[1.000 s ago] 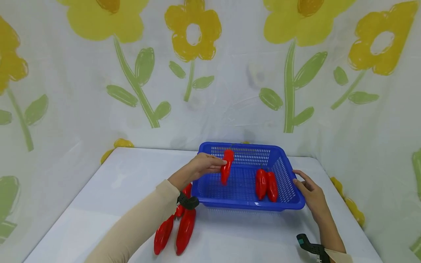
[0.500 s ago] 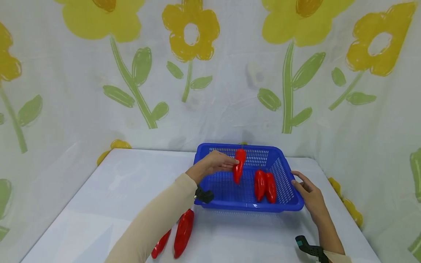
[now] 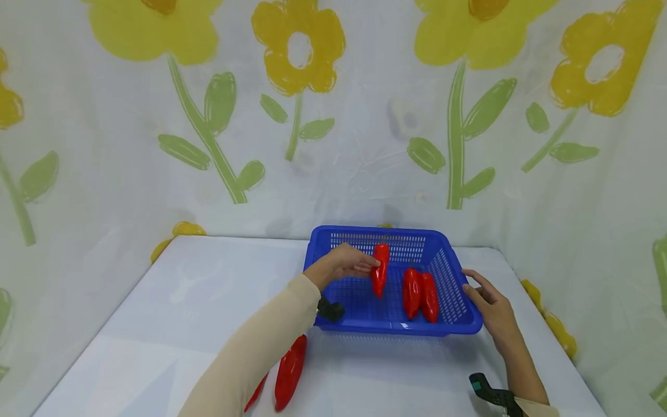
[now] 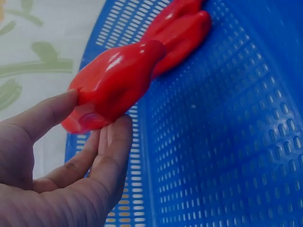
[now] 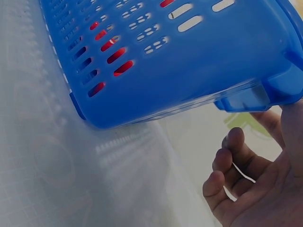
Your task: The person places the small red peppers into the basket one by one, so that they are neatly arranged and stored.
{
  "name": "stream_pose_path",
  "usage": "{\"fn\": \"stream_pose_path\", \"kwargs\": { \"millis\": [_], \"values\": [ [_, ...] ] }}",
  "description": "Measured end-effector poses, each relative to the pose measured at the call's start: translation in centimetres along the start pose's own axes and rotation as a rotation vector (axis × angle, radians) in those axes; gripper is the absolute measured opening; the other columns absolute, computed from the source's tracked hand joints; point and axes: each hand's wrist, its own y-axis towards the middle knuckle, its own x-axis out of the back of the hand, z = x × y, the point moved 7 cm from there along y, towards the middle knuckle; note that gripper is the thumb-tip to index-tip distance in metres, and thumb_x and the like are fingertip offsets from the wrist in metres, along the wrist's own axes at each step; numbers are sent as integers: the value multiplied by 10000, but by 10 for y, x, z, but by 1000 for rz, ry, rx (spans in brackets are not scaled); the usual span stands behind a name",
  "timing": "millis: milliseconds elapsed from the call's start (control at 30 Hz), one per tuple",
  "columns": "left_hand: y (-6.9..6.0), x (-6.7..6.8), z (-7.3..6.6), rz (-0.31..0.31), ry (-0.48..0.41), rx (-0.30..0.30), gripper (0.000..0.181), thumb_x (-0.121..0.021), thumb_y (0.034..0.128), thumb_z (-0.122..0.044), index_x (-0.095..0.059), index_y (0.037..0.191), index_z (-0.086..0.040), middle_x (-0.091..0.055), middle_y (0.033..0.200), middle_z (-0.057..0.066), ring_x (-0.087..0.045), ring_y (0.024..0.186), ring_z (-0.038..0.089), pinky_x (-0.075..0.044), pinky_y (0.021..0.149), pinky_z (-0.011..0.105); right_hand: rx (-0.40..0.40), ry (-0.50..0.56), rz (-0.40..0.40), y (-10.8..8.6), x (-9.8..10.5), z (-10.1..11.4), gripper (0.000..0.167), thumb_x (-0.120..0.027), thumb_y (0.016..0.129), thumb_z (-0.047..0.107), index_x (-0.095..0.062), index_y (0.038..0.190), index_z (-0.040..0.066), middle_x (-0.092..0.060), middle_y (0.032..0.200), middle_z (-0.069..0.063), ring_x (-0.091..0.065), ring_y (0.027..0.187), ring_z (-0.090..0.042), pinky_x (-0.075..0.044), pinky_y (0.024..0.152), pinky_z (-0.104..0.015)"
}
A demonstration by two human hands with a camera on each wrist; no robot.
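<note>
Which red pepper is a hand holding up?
The red pepper pinched in the left hand. Two other peppers lie in the blue basket, and more peppers lie on the white table.

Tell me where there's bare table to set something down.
Bare table lies left of the left sleeve, and before the blue basket, between the tabletop peppers and right wrist strap. Crowded: the basket's right half, where two peppers lie.

A glossy red pepper (image 3: 380, 279) hangs over the blue basket (image 3: 385, 329)
</note>
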Motion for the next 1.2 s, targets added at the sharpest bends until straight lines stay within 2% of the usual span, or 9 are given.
{"fn": "stream_pose_path", "kwargs": {
  "millis": [267, 467, 633, 867, 967, 1200],
  "values": [
    [10, -7, 10, 7, 83, 40, 280, -773, 860, -32, -681, 1088, 101, -705, 982, 191, -706, 921, 315, -525, 970, 474, -35, -3, 8, -2, -2, -1, 621, -527, 997, 534, -434, 1521, 215, -596, 1082, -176, -575, 899, -244, -509, 708, -222],
    [17, -12, 16, 5, 128, 59, 248, -777, 853, -21, -692, 1053, 99, -703, 974, 188, -698, 926, 307, -552, 929, 444, -22, 0, 11, -1, -3, 1, 624, -526, 994, 543, -435, 1521, 223, -607, 1094, -176, -575, 929, -257, -511, 735, -226],
    [22, -18, 19, 12, 130, 92, 302, -784, 839, -3, -650, 1086, 107, -702, 958, 199, -701, 921, 314, -549, 934, 454, -26, 3, 2, 0, -1, 0, 625, -531, 992, 542, -438, 1519, 219, -608, 1094, -176, -578, 916, -248, -513, 730, -217],
    [26, -26, 22, 52, 132, 127, 386, -770, 850, 10, -594, 1172, 129, -694, 970, 207, -697, 952, 318, -545, 941, 452, -6, 4, -3, 1, -2, -2, 619, -533, 991, 544, -440, 1518, 234, -609, 1093, -166, -572, 922, -246, -512, 728, -220],
    [29, -26, 23, 55, 149, 133, 382, -764, 855, 9, -595, 1177, 125, -694, 965, 195, -696, 955, 308, -562, 914, 427, -8, 5, -4, 2, -2, -3, 619, -532, 992, 541, -435, 1521, 234, -608, 1092, -172, -575, 920, -255, -515, 726, -218],
    [30, -32, 25, 43, 153, 183, 404, -758, 856, 25, -565, 1194, 130, -673, 942, 200, -679, 946, 311, -546, 940, 435, -6, 16, -10, 1, -1, -4, 609, -533, 992, 539, -445, 1516, 239, -606, 1094, -173, -571, 927, -258, -514, 728, -217]
  ]
}}
